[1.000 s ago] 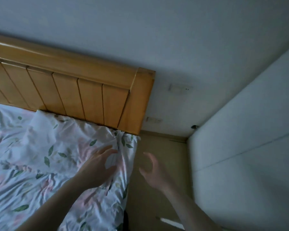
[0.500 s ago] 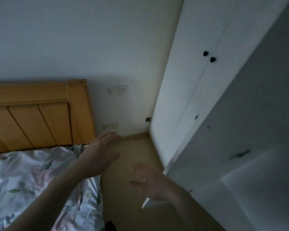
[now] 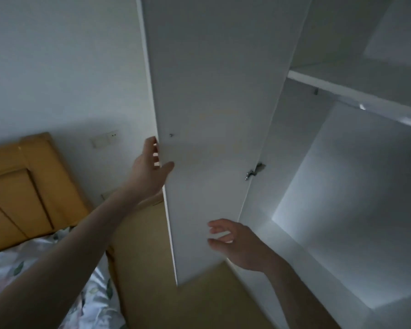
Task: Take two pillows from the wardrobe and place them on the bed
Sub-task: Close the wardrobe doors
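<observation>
The white wardrobe door (image 3: 211, 91) stands open in the middle of the view. My left hand (image 3: 150, 167) grips its free edge, thumb on the inner face and fingers round the back. My right hand (image 3: 237, 243) hovers low in front of the door with relaxed fingers, holding nothing. The wardrobe's white inside (image 3: 354, 174) shows at the right, with a shelf (image 3: 342, 89) above. No pillow is in view. The bed (image 3: 10, 269) with its floral sheet lies at lower left.
A wooden headboard (image 3: 22, 186) stands against the wall at left. Wall sockets (image 3: 105, 138) sit beside it. A strip of tan floor (image 3: 199, 300) runs between bed and wardrobe. A metal hinge (image 3: 254, 172) joins the door to the wardrobe frame.
The view swung from the bed to the wardrobe. My left hand left the sheet and took hold of the door edge. The door now stands open, showing the inside.
</observation>
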### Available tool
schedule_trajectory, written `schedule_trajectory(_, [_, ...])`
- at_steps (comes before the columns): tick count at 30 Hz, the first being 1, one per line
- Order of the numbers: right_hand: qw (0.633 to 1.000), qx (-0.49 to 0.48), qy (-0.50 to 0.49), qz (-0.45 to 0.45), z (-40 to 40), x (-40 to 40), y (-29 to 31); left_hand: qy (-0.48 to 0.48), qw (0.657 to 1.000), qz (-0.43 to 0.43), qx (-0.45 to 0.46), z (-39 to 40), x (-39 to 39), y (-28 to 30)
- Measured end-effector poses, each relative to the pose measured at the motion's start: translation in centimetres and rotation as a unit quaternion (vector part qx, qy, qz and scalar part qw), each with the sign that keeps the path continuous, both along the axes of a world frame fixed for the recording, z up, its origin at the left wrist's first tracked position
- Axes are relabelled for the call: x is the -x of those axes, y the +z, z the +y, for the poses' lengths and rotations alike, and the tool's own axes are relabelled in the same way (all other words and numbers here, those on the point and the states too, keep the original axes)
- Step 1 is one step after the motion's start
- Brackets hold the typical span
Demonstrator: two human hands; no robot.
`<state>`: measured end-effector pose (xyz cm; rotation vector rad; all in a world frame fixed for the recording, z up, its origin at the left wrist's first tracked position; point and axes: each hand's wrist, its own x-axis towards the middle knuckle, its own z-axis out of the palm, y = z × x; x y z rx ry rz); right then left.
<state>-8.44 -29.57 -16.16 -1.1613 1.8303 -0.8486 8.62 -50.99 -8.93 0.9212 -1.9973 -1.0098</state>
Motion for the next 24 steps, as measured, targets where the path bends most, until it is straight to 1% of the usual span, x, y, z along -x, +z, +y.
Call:
schedule_trajectory(4, [0.999, 0.020, -0.044, 0.008, 3.5, 1.0, 0.3, 0.051, 0.995, -0.029, 0.079, 1.9, 0.6, 0.1])
schedule_trajectory(7, [0.997, 0.035, -0.063, 0.015, 5.7, 1.3, 0.7, 0.049, 0.993, -0.043, 0.095, 4.7, 0.6, 0.1])
schedule_trajectory(11, [0.990, 0.070, -0.125, 0.013, 8.7, 1.8, 0.9, -0.002, 0.992, -0.063, 0.111, 9.2, 1.2, -0.3])
schedule_trajectory(18, [0.950, 0.121, -0.288, 0.014, 14.3, 3.3, 1.1, -0.080, 0.970, -0.087, 0.212, 14.8, 4.6, -0.1])
schedule_trajectory(21, [0.930, 0.144, -0.339, 0.010, 16.0, 3.7, 1.8, -0.112, 0.968, -0.060, 0.215, 15.9, 6.1, -0.2])
schedule_trajectory(24, [0.917, 0.155, -0.367, 0.015, 16.8, 3.8, 2.6, -0.146, 0.963, -0.037, 0.222, 16.7, 7.4, -0.6])
